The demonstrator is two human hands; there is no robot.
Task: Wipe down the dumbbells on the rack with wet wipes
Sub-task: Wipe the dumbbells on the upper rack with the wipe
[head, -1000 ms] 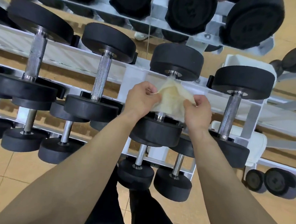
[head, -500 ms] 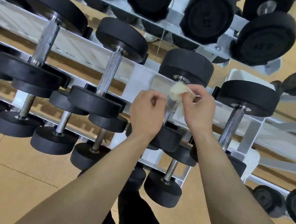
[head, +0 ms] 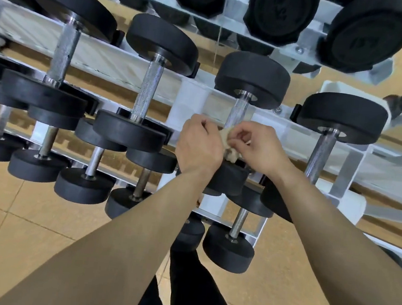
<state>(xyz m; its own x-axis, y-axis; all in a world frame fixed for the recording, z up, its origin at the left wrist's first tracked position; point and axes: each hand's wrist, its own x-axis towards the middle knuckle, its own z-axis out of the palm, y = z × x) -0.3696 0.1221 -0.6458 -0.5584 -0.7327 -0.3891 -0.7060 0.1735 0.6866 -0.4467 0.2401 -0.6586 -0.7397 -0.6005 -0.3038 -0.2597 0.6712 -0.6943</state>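
A black dumbbell (head: 252,79) with a knurled steel handle lies on the middle shelf of the white rack (head: 190,99). A crumpled, yellowish wet wipe (head: 228,152) is bunched around the lower part of that handle. My left hand (head: 199,147) has its fingers curled on the wipe's left side. My right hand (head: 255,148) pinches the wipe from the right. The dumbbell's near head (head: 229,180) shows just below both hands. How far the wipe wraps round the handle is hidden by my fingers.
More black dumbbells lie to the left (head: 150,85) and right (head: 334,121) on the same shelf, larger ones on the top shelf (head: 279,14), smaller ones below (head: 228,248). Tan floor tiles (head: 13,232) and my dark trouser legs (head: 192,295) are underneath.
The wipe was spread open between both hands a second ago; now it is bunched small on the handle, and both hands have slid down toward the near head.
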